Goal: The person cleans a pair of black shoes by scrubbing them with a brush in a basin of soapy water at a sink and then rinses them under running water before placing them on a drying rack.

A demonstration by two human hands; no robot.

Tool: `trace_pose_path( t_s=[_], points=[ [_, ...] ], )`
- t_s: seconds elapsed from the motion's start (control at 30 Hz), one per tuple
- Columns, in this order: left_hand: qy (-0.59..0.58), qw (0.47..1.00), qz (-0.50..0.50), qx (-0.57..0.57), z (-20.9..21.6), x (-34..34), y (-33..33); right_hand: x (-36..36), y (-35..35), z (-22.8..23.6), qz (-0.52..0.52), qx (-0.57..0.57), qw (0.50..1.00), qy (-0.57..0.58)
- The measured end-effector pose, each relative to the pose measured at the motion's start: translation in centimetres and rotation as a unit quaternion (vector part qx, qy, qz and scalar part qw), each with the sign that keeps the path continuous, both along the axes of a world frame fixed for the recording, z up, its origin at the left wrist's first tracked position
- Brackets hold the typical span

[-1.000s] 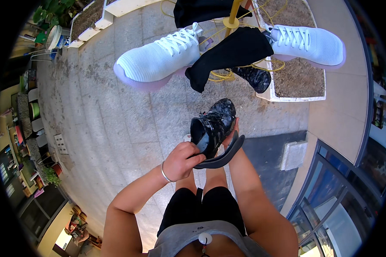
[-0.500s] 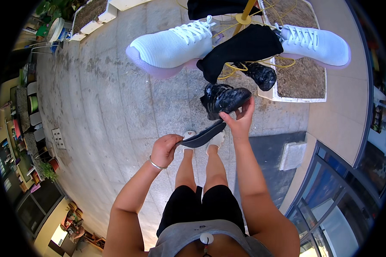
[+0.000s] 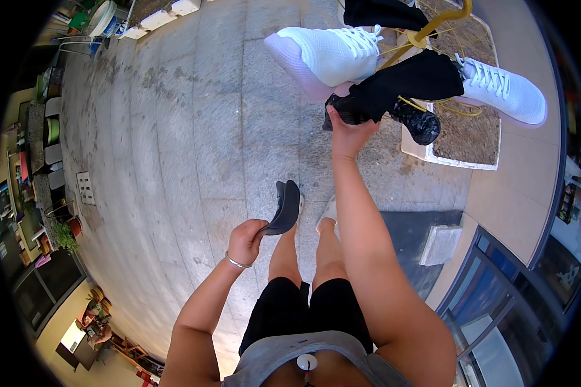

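Observation:
My left hand [image 3: 246,240] is closed on dark grey insoles [image 3: 286,210] by one end. They point up and away above my feet, curved, with two dark tips showing. My right hand [image 3: 354,134] is stretched out to the yellow rack [image 3: 417,40], its thumb on a black shoe [image 3: 343,109]. The fingers behind that shoe are mostly hidden. Right above it hangs a white sneaker [image 3: 342,55] with a pale lilac sole. Black cloth [image 3: 413,77] on the rack partly covers the shoe. Another black shoe [image 3: 421,124] hangs to the right.
A second white sneaker [image 3: 507,90] sticks out at the rack's right side. Behind stands a white planter [image 3: 461,160] with soil. A dark mat [image 3: 410,235] and a pale slab [image 3: 440,245] lie by the glass door at right. Grey paving [image 3: 193,129] spreads left.
My right hand has moved up and away from the insoles to the rack, with the black shoe. The insoles in my left hand have swung from sideways to upright. The view has shifted left.

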State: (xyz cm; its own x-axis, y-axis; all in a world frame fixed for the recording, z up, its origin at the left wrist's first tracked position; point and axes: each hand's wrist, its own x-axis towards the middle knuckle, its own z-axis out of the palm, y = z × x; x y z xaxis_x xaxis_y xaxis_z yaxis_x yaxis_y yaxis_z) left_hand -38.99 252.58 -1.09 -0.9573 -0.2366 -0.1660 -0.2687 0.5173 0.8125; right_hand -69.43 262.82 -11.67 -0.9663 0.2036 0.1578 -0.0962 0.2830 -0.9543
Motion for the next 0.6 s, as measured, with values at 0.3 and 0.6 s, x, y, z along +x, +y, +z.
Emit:
trace_pose_path(
  t_s=[0.3, 0.6],
  points=[
    [0.004, 1.000, 0.029, 0.000, 0.1, 1.7, -0.2, 2.1, -1.6, -3.4, 0.005, 0.108, 0.992, -0.063],
    [0.004, 0.999, 0.045, -0.001, -0.2, 1.2, 0.0, 2.4, 1.4, -7.8, -0.009, -0.182, 0.911, -0.371]
  ],
)
